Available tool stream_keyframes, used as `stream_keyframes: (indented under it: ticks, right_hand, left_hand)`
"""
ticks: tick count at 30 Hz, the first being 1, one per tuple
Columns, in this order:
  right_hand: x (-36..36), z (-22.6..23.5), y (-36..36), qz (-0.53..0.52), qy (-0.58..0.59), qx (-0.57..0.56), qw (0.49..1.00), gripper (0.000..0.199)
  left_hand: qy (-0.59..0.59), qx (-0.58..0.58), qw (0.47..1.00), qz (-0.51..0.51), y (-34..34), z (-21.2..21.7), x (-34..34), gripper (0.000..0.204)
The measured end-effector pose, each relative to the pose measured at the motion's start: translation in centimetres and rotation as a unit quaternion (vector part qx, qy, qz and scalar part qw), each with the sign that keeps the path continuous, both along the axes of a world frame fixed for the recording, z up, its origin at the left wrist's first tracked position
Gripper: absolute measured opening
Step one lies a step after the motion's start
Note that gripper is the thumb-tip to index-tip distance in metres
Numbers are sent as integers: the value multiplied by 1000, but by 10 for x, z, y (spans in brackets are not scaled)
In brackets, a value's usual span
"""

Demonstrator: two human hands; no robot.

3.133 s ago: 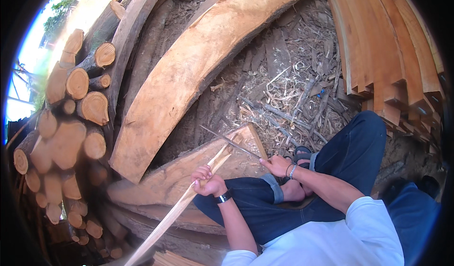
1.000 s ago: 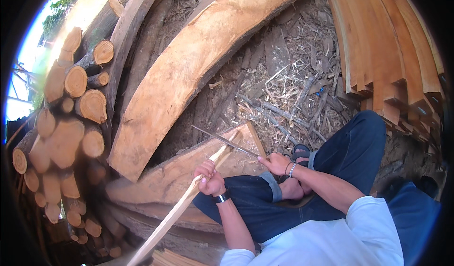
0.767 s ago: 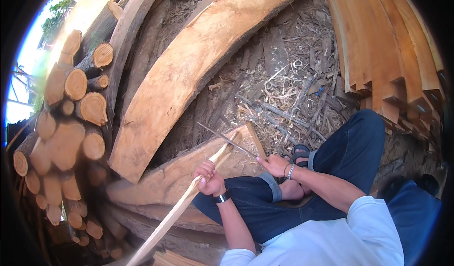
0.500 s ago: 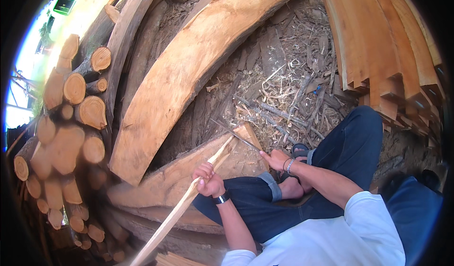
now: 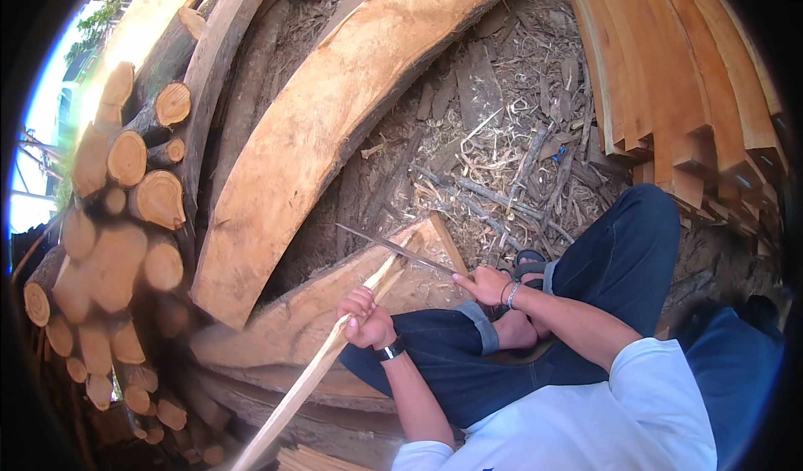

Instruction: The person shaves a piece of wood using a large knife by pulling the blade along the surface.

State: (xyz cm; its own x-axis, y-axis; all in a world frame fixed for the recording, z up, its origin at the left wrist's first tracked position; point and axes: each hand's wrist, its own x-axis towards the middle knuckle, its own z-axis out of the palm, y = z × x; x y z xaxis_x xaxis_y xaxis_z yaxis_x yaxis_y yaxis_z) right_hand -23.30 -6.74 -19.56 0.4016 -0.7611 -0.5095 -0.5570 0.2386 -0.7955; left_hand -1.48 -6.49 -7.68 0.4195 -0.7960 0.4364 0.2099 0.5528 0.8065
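Note:
My left hand point(image 5: 366, 318) is wrapped round a long pale wooden stick point(image 5: 299, 394), which slants from the lower left up toward the middle. The stick's far end rests over a wide slab of wood point(image 5: 284, 333) in front of my legs. In my right hand point(image 5: 483, 285) is the handle end of a long thin knife point(image 5: 401, 252). Its blade points up and left and lies across the stick near the far end. The handle is mostly hidden by my fingers.
Cut logs point(image 5: 159, 199) are stacked at the left. A large curved plank point(image 5: 335, 107) spans the upper middle. Sawn beams point(image 5: 669, 78) lie in a pile at the upper right. Shavings and bark point(image 5: 502, 153) cover the ground beyond my feet. Dark blue fabric point(image 5: 732, 379) shows at the right edge.
The knife has moved left, and its blade has turned flatter across the stick. My right hand shifted slightly left with it. My left hand keeps its hold on the stick.

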Motion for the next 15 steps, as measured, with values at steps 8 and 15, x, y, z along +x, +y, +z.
stream_keyframes:
  ticks: [8, 15]
  right_hand:
    - [-2, 15, -1, -10, 1, 5, 1000, 85]
    - [0, 11, -6, -13, 44, 65, 997, 81]
  left_hand:
    - [-11, 13, 1000, -6, 1, 2, -3, 29]
    - [-12, 14, 1000, -11, -3, 1, -2, 29]
